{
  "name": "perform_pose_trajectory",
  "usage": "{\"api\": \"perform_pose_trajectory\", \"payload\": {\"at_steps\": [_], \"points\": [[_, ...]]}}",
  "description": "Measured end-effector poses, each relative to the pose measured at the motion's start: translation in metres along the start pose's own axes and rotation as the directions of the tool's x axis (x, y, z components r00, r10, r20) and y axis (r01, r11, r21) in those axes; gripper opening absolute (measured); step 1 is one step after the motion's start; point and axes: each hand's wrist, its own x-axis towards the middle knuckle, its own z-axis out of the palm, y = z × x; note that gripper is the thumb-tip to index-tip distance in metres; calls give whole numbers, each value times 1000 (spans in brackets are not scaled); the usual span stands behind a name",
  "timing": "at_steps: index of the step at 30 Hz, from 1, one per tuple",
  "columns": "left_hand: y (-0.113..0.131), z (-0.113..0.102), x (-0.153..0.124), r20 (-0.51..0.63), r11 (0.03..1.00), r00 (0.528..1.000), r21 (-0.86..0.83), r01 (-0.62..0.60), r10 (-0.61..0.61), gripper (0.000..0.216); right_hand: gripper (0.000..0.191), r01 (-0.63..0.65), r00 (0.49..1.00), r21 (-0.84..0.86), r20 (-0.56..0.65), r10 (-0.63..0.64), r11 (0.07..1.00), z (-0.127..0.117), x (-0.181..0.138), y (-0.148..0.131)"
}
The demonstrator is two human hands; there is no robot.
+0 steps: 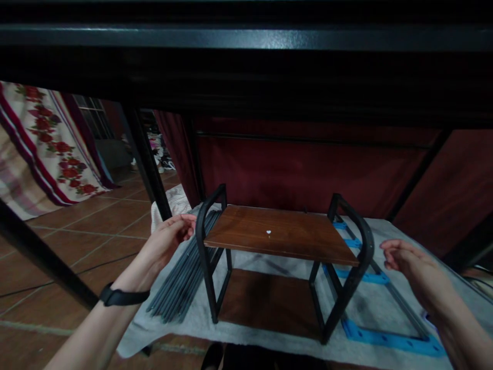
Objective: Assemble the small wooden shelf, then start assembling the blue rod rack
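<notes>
A small two-tier shelf stands in front of me, with a brown wooden upper board (277,230), a lower board (265,303) and black metal side frames (365,241). My left hand (175,231), a dark band on its wrist, is just left of the shelf's left frame, fingers loosely bent and nothing seen in them. To the right of the other frame, with a gap between, hovers my right hand (408,259), its fingers half curled and holding nothing visible. A bundle of grey rods (181,288) lies beside the shelf, below my left hand.
Dark metal frames with blue connectors (393,339) lie at the right on a pale cloth (154,334). A black bar (246,38) crosses overhead, and a black post (144,154) rises at the left. Dark red curtain (300,169) hangs behind; tiled floor (88,226) lies left.
</notes>
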Motion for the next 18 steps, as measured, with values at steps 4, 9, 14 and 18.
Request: {"api": "perform_pose_trajectory", "payload": {"at_steps": [4,9,14,18], "points": [[22,16,4,63,999,998,-33,-5,7,23,19,36,998,29,49,-37,999,1,9,-30],[33,31,7,71,1000,997,4,1,-2,19,23,54,995,-51,89,-49,997,7,14,-52],[32,33,13,103,1000,994,-4,26,-25,12,22,4,992,-39,127,0,999,17,14,-66],[28,31,16,143,998,988,-12,65,-62,15,16,-154,969,44,200,142,987,17,21,-65]]}}
